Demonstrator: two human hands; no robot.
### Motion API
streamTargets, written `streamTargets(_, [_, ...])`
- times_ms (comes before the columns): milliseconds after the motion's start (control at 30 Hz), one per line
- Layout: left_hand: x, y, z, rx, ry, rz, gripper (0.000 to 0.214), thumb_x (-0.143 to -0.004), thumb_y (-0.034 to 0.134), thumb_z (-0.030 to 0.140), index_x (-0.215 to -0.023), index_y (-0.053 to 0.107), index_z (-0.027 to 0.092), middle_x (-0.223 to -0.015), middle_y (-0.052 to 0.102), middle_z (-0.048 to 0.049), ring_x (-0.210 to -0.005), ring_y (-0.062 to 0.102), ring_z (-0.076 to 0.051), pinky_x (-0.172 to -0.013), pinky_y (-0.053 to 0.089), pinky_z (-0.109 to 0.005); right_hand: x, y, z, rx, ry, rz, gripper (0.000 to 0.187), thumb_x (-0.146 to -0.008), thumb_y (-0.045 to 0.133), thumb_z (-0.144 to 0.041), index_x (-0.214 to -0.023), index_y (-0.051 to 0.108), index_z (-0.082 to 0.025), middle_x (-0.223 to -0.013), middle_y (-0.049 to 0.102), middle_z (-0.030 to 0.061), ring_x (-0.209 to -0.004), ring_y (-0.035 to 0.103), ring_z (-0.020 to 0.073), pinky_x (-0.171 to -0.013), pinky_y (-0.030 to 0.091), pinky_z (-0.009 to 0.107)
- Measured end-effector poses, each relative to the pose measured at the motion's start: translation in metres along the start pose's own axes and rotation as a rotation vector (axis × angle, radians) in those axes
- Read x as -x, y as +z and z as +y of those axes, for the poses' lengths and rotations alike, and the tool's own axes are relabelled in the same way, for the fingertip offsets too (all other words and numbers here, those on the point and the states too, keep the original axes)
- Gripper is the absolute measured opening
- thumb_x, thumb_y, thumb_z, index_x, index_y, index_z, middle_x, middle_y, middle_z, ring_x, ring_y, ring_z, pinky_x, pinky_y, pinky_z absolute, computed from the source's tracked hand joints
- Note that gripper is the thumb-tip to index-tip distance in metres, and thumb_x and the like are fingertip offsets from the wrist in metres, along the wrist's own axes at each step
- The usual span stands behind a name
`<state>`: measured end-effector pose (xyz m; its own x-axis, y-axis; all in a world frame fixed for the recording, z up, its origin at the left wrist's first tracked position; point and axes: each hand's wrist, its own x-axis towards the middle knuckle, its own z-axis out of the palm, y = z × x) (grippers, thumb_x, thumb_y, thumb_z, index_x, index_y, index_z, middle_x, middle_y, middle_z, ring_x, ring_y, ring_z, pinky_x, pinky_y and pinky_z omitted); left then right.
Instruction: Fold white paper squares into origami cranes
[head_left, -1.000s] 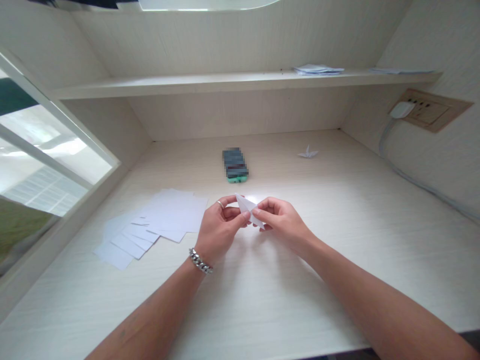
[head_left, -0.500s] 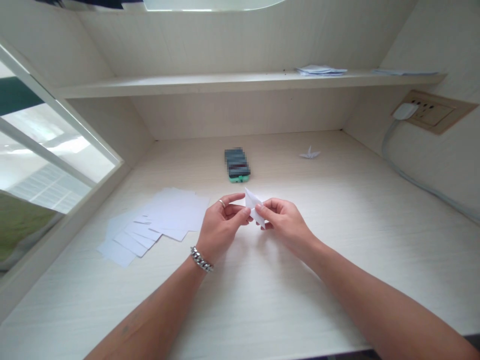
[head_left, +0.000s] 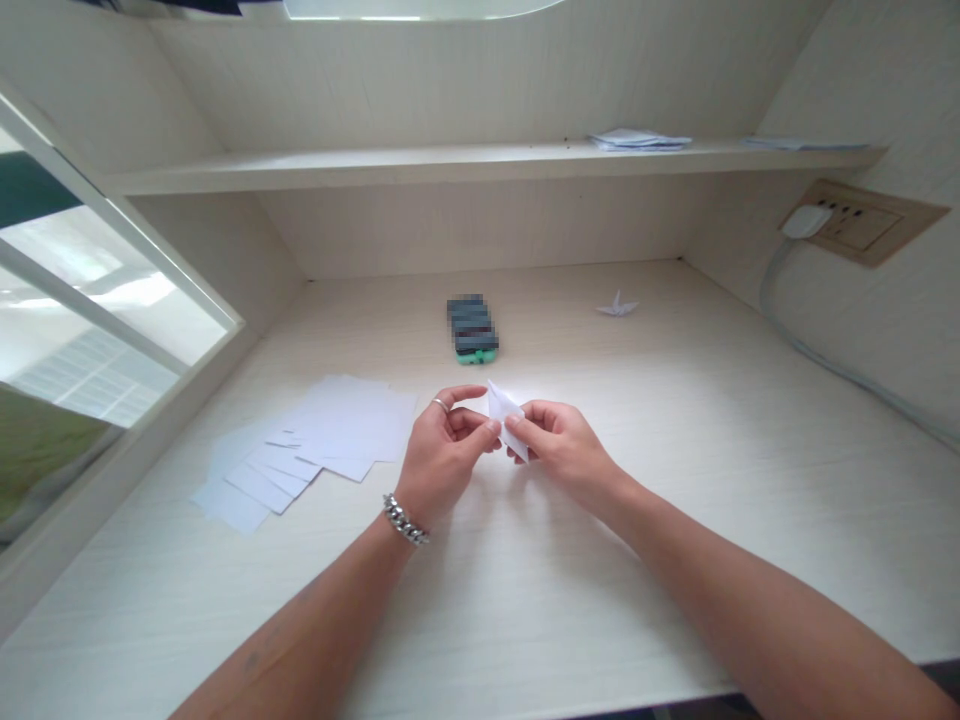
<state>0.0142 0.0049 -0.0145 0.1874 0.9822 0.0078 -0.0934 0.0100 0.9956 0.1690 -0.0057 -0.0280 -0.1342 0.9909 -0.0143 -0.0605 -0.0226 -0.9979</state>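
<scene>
Between my two hands, above the middle of the desk, is a small folded piece of white paper point(head_left: 504, 402) with a pointed tip at its top. My left hand point(head_left: 452, 440), with a ring and a chain bracelet, pinches its left edge between thumb and fingers, the index finger reaching to the upper point. My right hand point(head_left: 559, 438) grips the lower right part, thumb on the front face. The fingers behind the paper are partly hidden. Farther back on the desk stands a small folded paper crane point(head_left: 617, 306).
Loose white paper sheets point(head_left: 345, 420) lie spread at the left. A dark phone-like object with a green edge point(head_left: 472, 328), blurred, lies behind my hands. Folded papers point(head_left: 640, 140) rest on the shelf point(head_left: 375, 170). At the right, a cable point(head_left: 847, 372) hangs from a wall socket point(head_left: 862, 225).
My right thumb has shifted slightly left and down on the paper, and the right fingers have closed in nearer to my left hand. Both hands still hold the paper.
</scene>
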Motion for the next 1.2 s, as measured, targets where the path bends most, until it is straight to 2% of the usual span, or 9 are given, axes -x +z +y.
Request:
streamTargets(233, [-0.0010, -0.0020, -0.0028, 0.057, -0.017, 0.018, 0.051, -0.067, 0.081, 0.021, -0.109, 0.054, 0.013, -0.066, 0.069, 0.0009, -0.061, 0.065, -0.014, -0.064, 0.054, -0.027, 0.0006, 0.0024, 0.0019, -0.006, -0.015, -0.006, 0.030, -0.083, 0.063, -0.043, -0.072, 0.057, -0.016, -0.066, 0.061, 0.0009, -0.057, 0.054, 0.0119, -0.056, 0.042, 0.026])
streamTargets(333, [-0.0023, -0.0032, -0.0040, 0.057, -0.042, -0.003, 0.046, -0.069, 0.080, 0.026, -0.108, 0.059, 0.014, -0.070, 0.069, -0.0002, -0.064, 0.064, -0.014, -0.064, 0.053, -0.027, 0.0015, 0.0017, 0.0038, 0.061, -0.010, -0.038, 0.031, -0.085, 0.061, -0.045, -0.073, 0.057, -0.016, -0.067, 0.061, 0.0013, -0.060, 0.056, 0.0127, -0.057, 0.043, 0.027])
streamTargets(467, [-0.0030, -0.0028, -0.0037, -0.047, -0.057, -0.040, 0.024, -0.072, 0.076, 0.034, -0.077, 0.069, 0.012, -0.070, 0.069, -0.0045, -0.063, 0.061, -0.014, -0.061, 0.049, -0.026, 0.0028, 0.0012, 0.0058, 0.141, -0.021, -0.085, 0.035, -0.088, 0.056, -0.049, -0.075, 0.057, -0.016, -0.065, 0.060, 0.0011, -0.058, 0.055, 0.0129, -0.055, 0.041, 0.026])
streamTargets(533, [-0.0028, -0.0025, -0.0032, -0.082, -0.048, -0.017, 0.024, -0.072, 0.076, 0.034, -0.066, 0.067, 0.013, -0.064, 0.066, -0.0034, -0.060, 0.059, -0.013, -0.058, 0.047, -0.025, 0.0037, 0.0015, 0.0049, 0.156, -0.020, -0.104, 0.035, -0.088, 0.056, -0.048, -0.074, 0.056, -0.017, -0.064, 0.059, 0.0008, -0.058, 0.054, 0.0129, -0.054, 0.040, 0.026])
streamTargets(667, [-0.0037, -0.0036, -0.0037, -0.082, -0.030, 0.005, 0.028, -0.072, 0.076, 0.035, -0.059, 0.063, 0.014, -0.056, 0.060, -0.0003, -0.055, 0.054, -0.011, -0.054, 0.044, -0.023, 0.0056, 0.0013, 0.0000, 0.182, -0.018, -0.121, 0.033, -0.088, 0.057, -0.045, -0.072, 0.055, -0.017, -0.064, 0.059, 0.0009, -0.059, 0.055, 0.0132, -0.054, 0.039, 0.026])
streamTargets(833, [-0.0065, -0.0071, -0.0048, -0.045, -0.018, 0.095, 0.027, -0.071, 0.076, 0.039, -0.066, 0.067, 0.014, -0.061, 0.062, -0.0008, -0.057, 0.055, -0.011, -0.056, 0.046, -0.025, 0.0064, 0.0012, -0.0025, 0.180, -0.005, -0.149, 0.029, -0.086, 0.059, -0.043, -0.071, 0.055, -0.018, -0.064, 0.059, 0.0007, -0.060, 0.057, 0.0138, -0.057, 0.042, 0.027])
streamTargets(1033, [-0.0082, -0.0073, -0.0031, -0.031, -0.020, 0.144, 0.030, -0.071, 0.077, 0.041, -0.067, 0.066, 0.013, -0.062, 0.062, -0.0009, -0.058, 0.057, -0.013, -0.058, 0.048, -0.026, 0.0046, 0.0050, -0.0021, 0.040, 0.050, -0.146, 0.027, -0.083, 0.062, -0.042, -0.077, 0.058, -0.017, -0.071, 0.060, 0.0014, -0.067, 0.061, 0.0145, -0.063, 0.051, 0.029])
streamTargets(1200, [-0.0075, -0.0050, -0.0040, 0.093, -0.031, 0.156, 0.027, -0.071, 0.077, 0.038, -0.070, 0.065, 0.014, -0.065, 0.063, 0.0009, -0.059, 0.058, -0.011, -0.060, 0.050, -0.025, 0.0033, 0.0055, -0.0020, 0.006, 0.048, -0.130, 0.025, -0.080, 0.066, -0.040, -0.077, 0.060, -0.016, -0.068, 0.061, 0.0006, -0.061, 0.059, 0.0122, -0.062, 0.051, 0.029])
